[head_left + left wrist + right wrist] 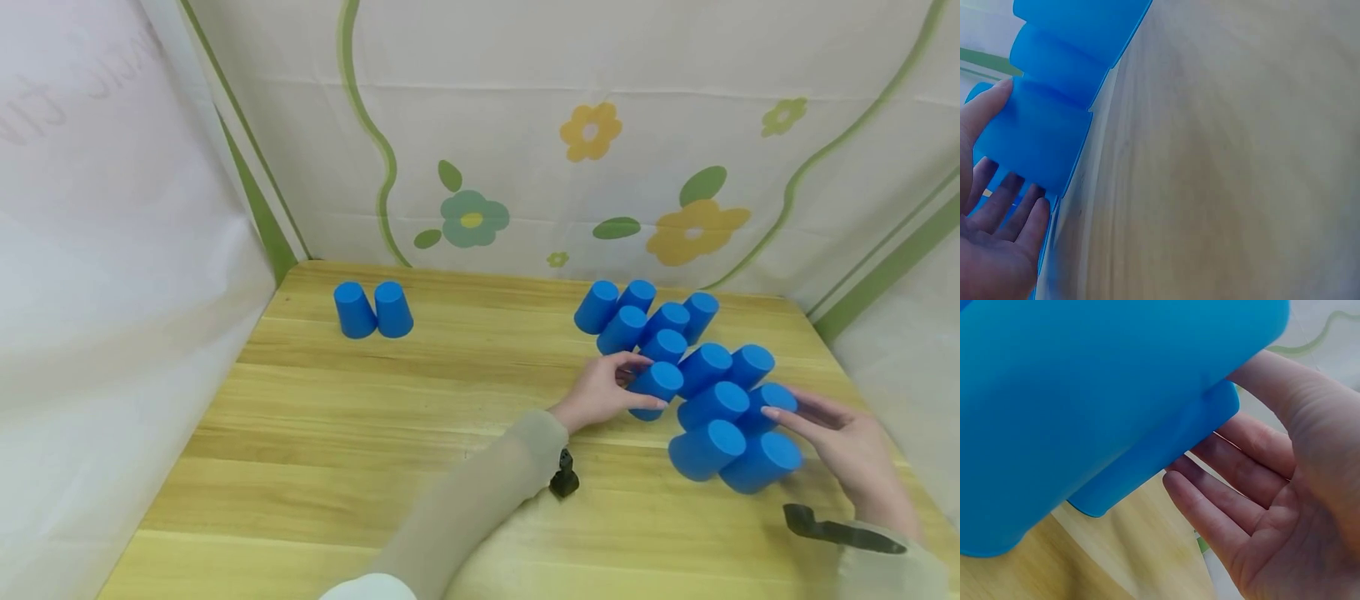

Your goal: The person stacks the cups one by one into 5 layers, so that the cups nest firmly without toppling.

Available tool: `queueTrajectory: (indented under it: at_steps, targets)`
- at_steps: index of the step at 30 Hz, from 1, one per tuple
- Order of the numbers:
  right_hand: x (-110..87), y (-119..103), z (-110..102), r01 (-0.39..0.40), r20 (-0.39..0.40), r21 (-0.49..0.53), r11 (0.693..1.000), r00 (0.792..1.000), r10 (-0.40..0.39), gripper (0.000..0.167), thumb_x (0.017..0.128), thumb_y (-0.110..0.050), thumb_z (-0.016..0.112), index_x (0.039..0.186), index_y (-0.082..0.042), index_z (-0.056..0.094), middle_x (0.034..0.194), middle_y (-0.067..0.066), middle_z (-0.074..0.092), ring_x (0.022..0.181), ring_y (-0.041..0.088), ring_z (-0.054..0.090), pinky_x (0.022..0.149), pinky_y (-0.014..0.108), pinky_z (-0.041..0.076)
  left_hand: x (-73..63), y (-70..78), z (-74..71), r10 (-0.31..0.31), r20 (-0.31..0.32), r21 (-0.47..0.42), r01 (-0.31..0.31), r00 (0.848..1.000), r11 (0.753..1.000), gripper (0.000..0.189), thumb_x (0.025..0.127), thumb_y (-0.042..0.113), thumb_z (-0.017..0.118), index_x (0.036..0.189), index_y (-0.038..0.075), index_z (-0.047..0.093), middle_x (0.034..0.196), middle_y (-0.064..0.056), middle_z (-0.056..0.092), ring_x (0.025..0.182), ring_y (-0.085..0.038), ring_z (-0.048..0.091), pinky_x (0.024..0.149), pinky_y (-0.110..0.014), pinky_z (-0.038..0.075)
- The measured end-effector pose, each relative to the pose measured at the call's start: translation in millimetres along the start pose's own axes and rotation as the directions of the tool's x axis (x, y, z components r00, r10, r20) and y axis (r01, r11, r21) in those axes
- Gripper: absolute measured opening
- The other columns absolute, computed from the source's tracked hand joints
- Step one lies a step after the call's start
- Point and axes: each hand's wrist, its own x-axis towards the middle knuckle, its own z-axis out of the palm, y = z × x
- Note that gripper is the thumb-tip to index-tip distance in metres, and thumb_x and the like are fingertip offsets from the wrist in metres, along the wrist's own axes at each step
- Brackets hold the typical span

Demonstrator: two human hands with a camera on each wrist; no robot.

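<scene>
Several blue cups [705, 450] stand upside down in a tight cluster on the right of the table. My left hand [600, 390] holds the cup [655, 385] at the cluster's left edge, thumb on the near side and fingers behind. In the left wrist view its thumb [991, 106] lies against the cup's wall. On the right side my right hand [855, 446] grips another cup [772, 402], its thumb across the front. The right wrist view shows that hand's fingers [1229, 506] alongside a cup, with the thumb tip hidden behind blue plastic.
Two more upturned blue cups [373, 311] stand side by side at the back left of the wooden table [315, 450]. A white curtain with printed flowers [525, 142] hangs behind the table, and more white fabric [135, 275] hangs on the left.
</scene>
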Motion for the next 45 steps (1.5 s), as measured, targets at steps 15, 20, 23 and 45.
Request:
queueTrajectory:
  at_steps: [15,20,23,45]
  targets:
    - [-1.3,-2,4,0.028,-0.007,-0.003,1.0,1.0,-0.028,0.07,0.093,-0.05,0.072,0.152,-0.021,0.05,0.107,-0.034,0.058,0.099,-0.012,0.046,0.105,0.061,0.036,-3.3,7.4,2.6,0.072,-0.031,-0.012,-0.072,0.997,0.997,0.05,0.085,0.029,0.086,0.13,0.02,0.068,0.12,0.016,0.064,0.111,-0.001,0.06,0.091,-0.021,0.051]
    - [-0.7,-1,3,0.055,-0.002,-0.028,0.998,0.998,-0.055,0.068,0.093,-0.048,0.072,0.151,-0.019,0.052,0.108,-0.033,0.059,0.099,-0.014,0.049,0.095,0.035,0.047,-6.6,7.4,-6.2,0.068,-0.067,-0.028,-0.07,0.995,0.997,0.052,0.086,0.029,0.085,0.133,0.017,0.068,0.124,0.012,0.065,0.114,-0.005,0.062,0.093,-0.022,0.051]
    - [-0.5,0,2,0.059,0.004,-0.038,0.998,0.998,-0.059,0.069,0.093,-0.049,0.072,0.151,-0.019,0.051,0.109,-0.033,0.058,0.098,-0.014,0.048,0.082,0.022,0.048,-8.2,7.6,-13.1,0.053,-0.089,-0.046,-0.057,0.995,0.997,0.053,0.085,0.03,0.086,0.133,0.016,0.068,0.125,0.011,0.066,0.112,-0.006,0.064,0.091,-0.021,0.052]
    - [-1.1,2,2,0.082,0.021,0.037,0.996,0.996,-0.082,0.067,0.096,-0.046,0.07,0.154,-0.021,0.047,0.113,-0.031,0.056,0.099,-0.015,0.047,0.109,0.075,0.019,-16.2,9.1,-51.7,0.091,-0.135,0.018,-0.089,0.987,0.996,0.044,0.082,0.028,0.088,0.121,0.017,0.07,0.116,0.009,0.07,0.105,-0.005,0.066,0.093,-0.031,0.055]
